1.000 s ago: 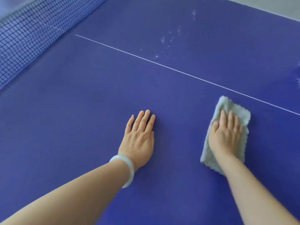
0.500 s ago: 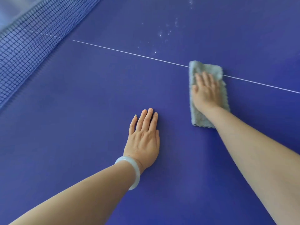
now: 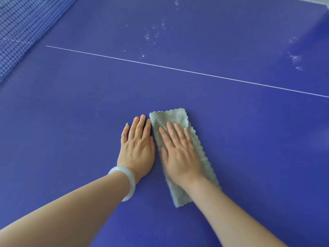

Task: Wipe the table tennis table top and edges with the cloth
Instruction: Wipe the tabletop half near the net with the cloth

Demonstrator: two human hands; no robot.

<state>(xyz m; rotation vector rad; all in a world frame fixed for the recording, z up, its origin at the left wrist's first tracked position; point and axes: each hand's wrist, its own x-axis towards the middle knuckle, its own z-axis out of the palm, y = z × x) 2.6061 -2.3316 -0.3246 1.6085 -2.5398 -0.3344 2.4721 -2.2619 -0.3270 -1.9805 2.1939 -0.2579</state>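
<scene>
A folded grey-green cloth (image 3: 173, 117) lies flat on the blue table tennis table top (image 3: 71, 122). My right hand (image 3: 179, 150) presses down on the cloth with straight fingers, covering its middle. My left hand (image 3: 137, 147) lies flat on the bare table just left of the cloth, fingers straight, its index finger almost touching the cloth's edge. A pale bangle sits on my left wrist.
A thin white line (image 3: 195, 73) crosses the table beyond the hands. White specks (image 3: 151, 36) dot the surface past the line, and more marks (image 3: 295, 58) show at the far right. The dark net (image 3: 19, 32) stands at the upper left.
My right hand has slid the cloth from the white line back toward me and to the left, up against my left hand. My left hand has stayed flat in place.
</scene>
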